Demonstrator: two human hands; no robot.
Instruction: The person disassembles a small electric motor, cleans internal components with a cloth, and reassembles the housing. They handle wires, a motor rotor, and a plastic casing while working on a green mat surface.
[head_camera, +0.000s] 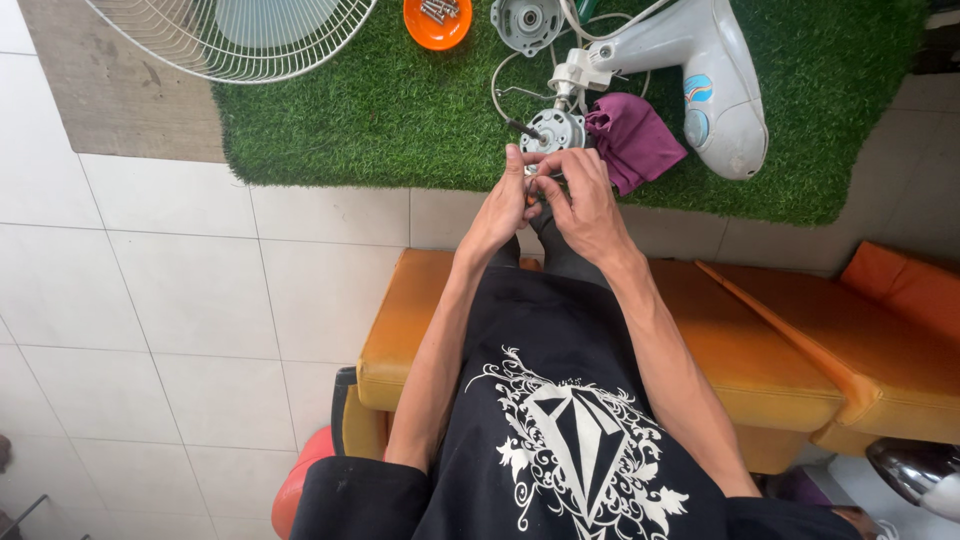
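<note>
My left hand (503, 205) and my right hand (580, 195) meet in front of me, fingertips pinched together on a small metal part (532, 172) that is mostly hidden by the fingers. Just beyond the fingertips a round silver fan motor (553, 130) lies on the green artificial grass mat (380, 110), with wires running to a white fan body (700, 70). A purple cloth (632, 140) lies right of the motor.
A white wire fan guard (230, 40) rests at the mat's far left. An orange bowl (437, 20) with screws and a round grey motor cover (527, 22) sit at the back. Orange cushions (800, 340) lie under and right of me on white floor tiles.
</note>
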